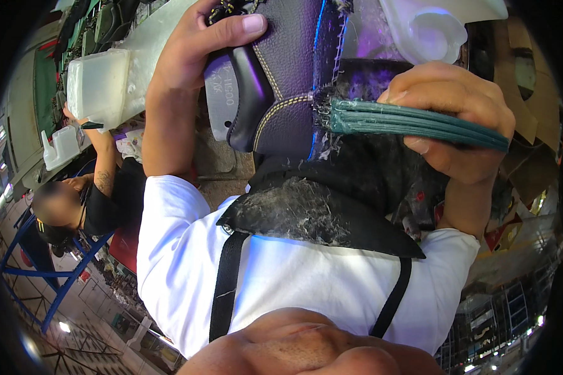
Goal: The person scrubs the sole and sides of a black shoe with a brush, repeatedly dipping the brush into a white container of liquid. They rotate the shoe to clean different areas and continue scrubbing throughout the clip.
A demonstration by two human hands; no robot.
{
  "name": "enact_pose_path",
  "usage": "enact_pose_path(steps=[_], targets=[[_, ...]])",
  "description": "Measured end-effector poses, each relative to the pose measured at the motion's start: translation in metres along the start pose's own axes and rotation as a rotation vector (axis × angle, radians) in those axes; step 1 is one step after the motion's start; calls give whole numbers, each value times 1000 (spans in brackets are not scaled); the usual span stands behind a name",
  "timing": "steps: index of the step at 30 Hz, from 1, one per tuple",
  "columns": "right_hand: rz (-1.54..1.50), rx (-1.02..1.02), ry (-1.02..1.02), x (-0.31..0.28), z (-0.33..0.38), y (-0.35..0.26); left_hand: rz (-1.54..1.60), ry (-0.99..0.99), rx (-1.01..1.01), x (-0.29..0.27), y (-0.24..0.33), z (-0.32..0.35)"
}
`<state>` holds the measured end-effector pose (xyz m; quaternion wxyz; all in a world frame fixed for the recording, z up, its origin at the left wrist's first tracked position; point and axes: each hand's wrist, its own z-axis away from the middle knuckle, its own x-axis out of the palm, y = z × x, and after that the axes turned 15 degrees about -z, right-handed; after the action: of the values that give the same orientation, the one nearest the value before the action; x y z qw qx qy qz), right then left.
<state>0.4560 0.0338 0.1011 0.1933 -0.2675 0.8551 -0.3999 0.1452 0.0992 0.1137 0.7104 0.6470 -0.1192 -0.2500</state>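
Observation:
A black leather shoe upper (286,69) with cream double stitching is stretched over a grey last (221,94). My left hand (197,44) grips it at the far left, thumb on top by the laces; its other fingers are mostly hidden. In my right hand (460,112) is a brush (413,120) with a ribbed dark green handle, held between thumb and fingers. Its frayed dark bristles touch the shoe's right edge, where a blue-lit line and a row of stitches run. Whitish strands cling around the bristles.
A white plastic tub (428,31) stands at the far right, near the brush. To the left are a translucent container (99,87) and a small spouted bottle (61,149). Another person (116,194) sits at left, an arm reaching forward. My black apron (294,215) carries pale residue.

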Motion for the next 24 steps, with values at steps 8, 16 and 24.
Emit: enact_pose_path(steps=[8,16,24], targets=[[27,67,-44,-5,-5,-17,24,12,-46,3,8,-1],[114,170,-184,-25,-32,-49,192,122,-102,8,5,-3],[334,265,-294,-46,-67,-84,387,118,-259,8,10,-8]])
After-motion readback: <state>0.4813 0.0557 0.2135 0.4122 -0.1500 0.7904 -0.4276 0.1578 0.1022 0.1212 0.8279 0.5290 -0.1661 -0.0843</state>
